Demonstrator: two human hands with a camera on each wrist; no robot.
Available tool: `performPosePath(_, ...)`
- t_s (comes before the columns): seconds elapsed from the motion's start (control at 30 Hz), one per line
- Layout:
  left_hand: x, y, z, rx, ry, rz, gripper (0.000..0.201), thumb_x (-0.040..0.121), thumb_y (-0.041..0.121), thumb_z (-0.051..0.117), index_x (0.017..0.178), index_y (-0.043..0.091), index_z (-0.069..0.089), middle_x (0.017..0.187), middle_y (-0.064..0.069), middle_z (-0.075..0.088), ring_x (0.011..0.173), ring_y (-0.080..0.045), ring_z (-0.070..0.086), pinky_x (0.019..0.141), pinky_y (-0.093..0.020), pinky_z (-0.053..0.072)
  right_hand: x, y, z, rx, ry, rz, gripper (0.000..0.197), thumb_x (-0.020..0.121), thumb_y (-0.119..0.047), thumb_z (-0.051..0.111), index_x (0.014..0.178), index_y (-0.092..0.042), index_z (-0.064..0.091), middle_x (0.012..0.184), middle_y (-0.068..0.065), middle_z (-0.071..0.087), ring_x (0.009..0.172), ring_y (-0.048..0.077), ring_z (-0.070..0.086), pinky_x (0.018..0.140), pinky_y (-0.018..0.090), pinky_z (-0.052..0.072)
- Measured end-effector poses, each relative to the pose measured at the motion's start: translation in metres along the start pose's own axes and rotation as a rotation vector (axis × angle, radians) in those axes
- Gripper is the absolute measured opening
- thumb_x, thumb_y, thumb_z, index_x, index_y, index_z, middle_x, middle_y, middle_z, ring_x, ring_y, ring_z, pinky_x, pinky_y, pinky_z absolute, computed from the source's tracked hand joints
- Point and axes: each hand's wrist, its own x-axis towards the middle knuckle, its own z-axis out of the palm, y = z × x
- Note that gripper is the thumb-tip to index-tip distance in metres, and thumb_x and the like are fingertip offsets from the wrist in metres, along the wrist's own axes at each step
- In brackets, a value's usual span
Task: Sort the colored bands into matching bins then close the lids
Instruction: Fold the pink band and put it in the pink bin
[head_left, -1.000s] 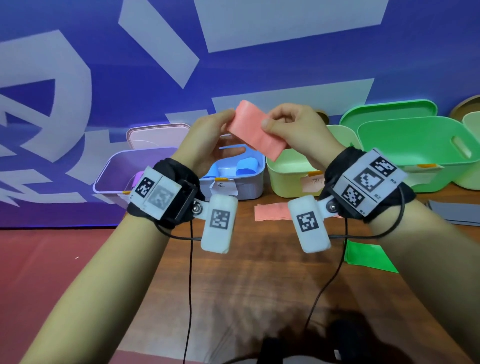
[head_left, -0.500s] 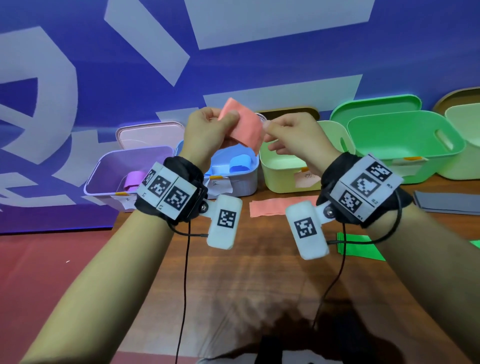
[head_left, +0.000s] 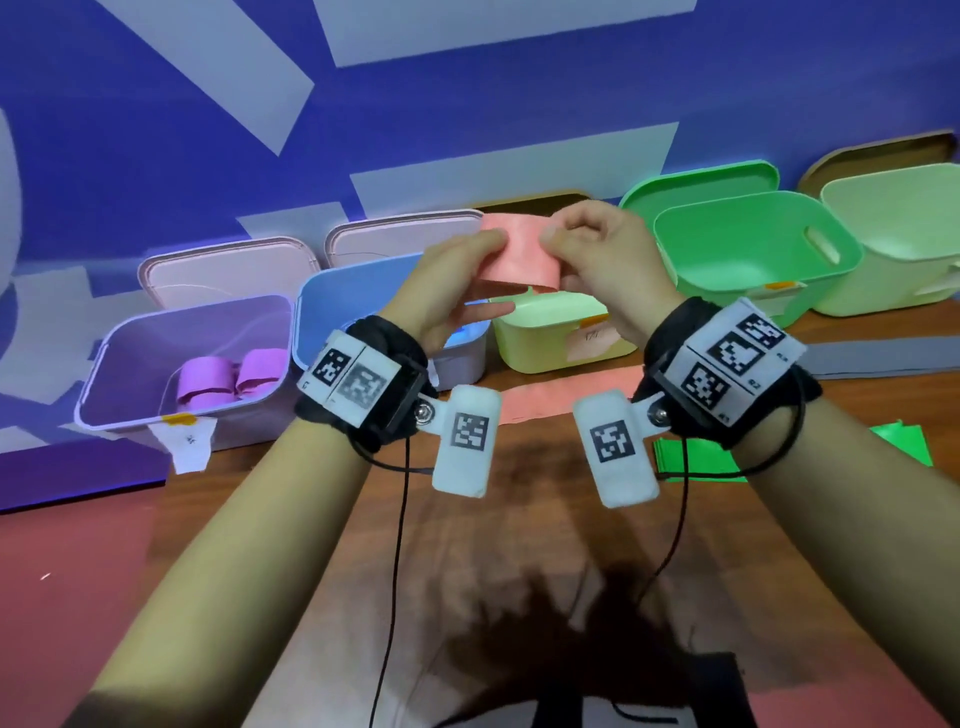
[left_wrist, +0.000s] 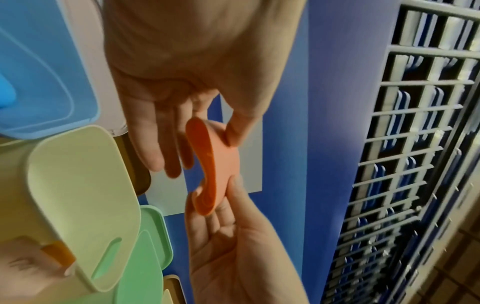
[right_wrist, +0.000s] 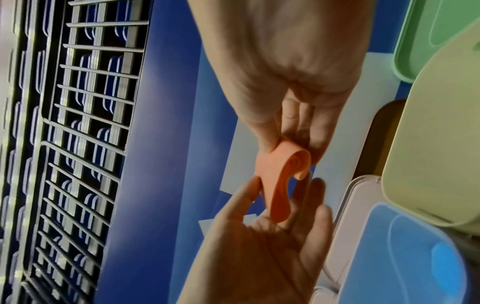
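Observation:
Both hands hold one salmon band in the air above the yellow bin. My left hand pinches its left end between thumb and fingers; in the left wrist view the left hand has its thumb on the band. My right hand pinches the right end. In the right wrist view the right hand holds the band, whose end near that hand is curled into a small roll. A second salmon band lies flat on the table.
A row of open bins stands along the blue wall: purple bin with two purple rolls, blue bin, green bin, pale green bin. Green band and grey band lie flat at right.
The band was stretched long and slanted between the hands; now it is bent shorter, with one end curled. The hands have come closer together.

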Motion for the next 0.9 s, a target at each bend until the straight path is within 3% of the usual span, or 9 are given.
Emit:
performPosePath(0.13, 0.012, -0.011, 0.003, -0.034, 0.004, -0.015, 0.013, 0.093, 0.017, 0.055, 0.081, 0.016, 0.052, 0.079, 0.001, 0.057, 0.074, -0.012, 0.06, 0.059, -0.02, 0.054, 0.013, 0.015, -0.006, -0.155, 0.002, -0.03, 0.025, 0.086, -0.002, 0.06, 0.072, -0.022, 0.054, 0.065, 0.0, 0.054, 0.059, 0.007, 0.054, 0.059, 0.024, 0.051)
performPosePath(0.2, 0.017, -0.022, 0.011, -0.075, 0.034, -0.018, 0.016, 0.093, 0.016, 0.055, 0.078, 0.019, 0.052, 0.076, 0.002, 0.057, 0.072, -0.01, 0.058, 0.056, -0.017, 0.052, 0.021, 0.023, -0.01, -0.187, 0.02, -0.028, 0.027, 0.085, -0.001, 0.06, 0.071, -0.022, 0.053, 0.064, 0.0, 0.053, 0.061, 0.012, 0.053, 0.066, 0.033, 0.054)
performPosePath(0.27, 0.026, -0.036, 0.022, -0.13, 0.101, -0.022, 0.016, 0.092, 0.015, 0.057, 0.078, 0.019, 0.053, 0.076, 0.002, 0.058, 0.069, -0.009, 0.057, 0.05, -0.014, 0.049, 0.03, 0.031, -0.014, -0.219, 0.03, -0.028, 0.028, 0.083, 0.001, 0.062, 0.069, -0.022, 0.053, 0.062, 0.001, 0.052, 0.066, 0.019, 0.053, 0.074, 0.044, 0.053)
performPosePath(0.37, 0.04, -0.054, 0.038, -0.17, 0.244, -0.011, 0.018, 0.089, 0.014, 0.062, 0.074, 0.019, 0.053, 0.074, 0.0, 0.058, 0.064, -0.008, 0.054, 0.049, -0.015, 0.048, 0.046, 0.046, -0.022, -0.301, 0.031, -0.023, 0.031, 0.08, 0.0, 0.065, 0.065, -0.024, 0.054, 0.06, 0.0, 0.053, 0.068, 0.025, 0.057, 0.075, 0.05, 0.055)
performPosePath(0.43, 0.052, -0.062, 0.048, -0.136, 0.311, 0.011, 0.019, 0.089, 0.013, 0.062, 0.073, 0.019, 0.053, 0.072, 0.001, 0.057, 0.062, -0.007, 0.054, 0.053, -0.017, 0.049, 0.059, 0.056, -0.029, -0.36, 0.023, -0.026, 0.031, 0.08, -0.003, 0.067, 0.064, -0.026, 0.054, 0.061, -0.002, 0.053, 0.066, 0.024, 0.059, 0.071, 0.046, 0.057)
performPosePath(0.6, 0.081, -0.076, 0.069, -0.107, 0.421, -0.007, 0.017, 0.088, 0.014, 0.063, 0.074, 0.019, 0.054, 0.07, 0.002, 0.057, 0.066, -0.009, 0.055, 0.061, -0.02, 0.052, 0.092, 0.079, -0.04, -0.434, -0.006, -0.035, 0.015, 0.081, -0.004, 0.067, 0.077, -0.016, 0.059, 0.06, -0.006, 0.048, 0.054, 0.009, 0.049, 0.052, 0.016, 0.046)
performPosePath(0.77, 0.112, -0.082, 0.077, -0.075, 0.441, -0.102, 0.011, 0.087, 0.018, 0.065, 0.078, 0.019, 0.059, 0.07, 0.006, 0.06, 0.064, -0.007, 0.056, 0.061, -0.021, 0.047, 0.126, 0.103, -0.051, -0.356, -0.072, 0.116, 0.02, 0.081, -0.002, 0.065, 0.07, -0.016, 0.057, 0.067, 0.001, 0.056, 0.072, 0.023, 0.06, 0.067, 0.037, 0.055)
performPosePath(0.83, 0.123, -0.079, 0.075, -0.045, 0.44, -0.138, 0.01, 0.087, 0.019, 0.065, 0.078, 0.019, 0.06, 0.068, 0.006, 0.06, 0.057, -0.005, 0.055, 0.054, -0.018, 0.044, 0.14, 0.105, -0.052, -0.233, -0.127, 0.252, 0.02, 0.084, -0.001, 0.062, 0.071, -0.015, 0.056, 0.082, 0.009, 0.06, 0.075, 0.023, 0.063, 0.062, 0.032, 0.058)
performPosePath(0.9, 0.136, -0.074, 0.072, -0.019, 0.436, -0.154, 0.015, 0.087, 0.017, 0.066, 0.074, 0.017, 0.058, 0.062, 0.003, 0.057, 0.044, -0.001, 0.049, 0.046, -0.015, 0.04, 0.152, 0.103, -0.051, -0.111, -0.193, 0.379, 0.005, 0.088, -0.003, 0.058, 0.087, -0.007, 0.059, 0.094, 0.013, 0.06, 0.073, 0.018, 0.062, 0.06, 0.026, 0.057)
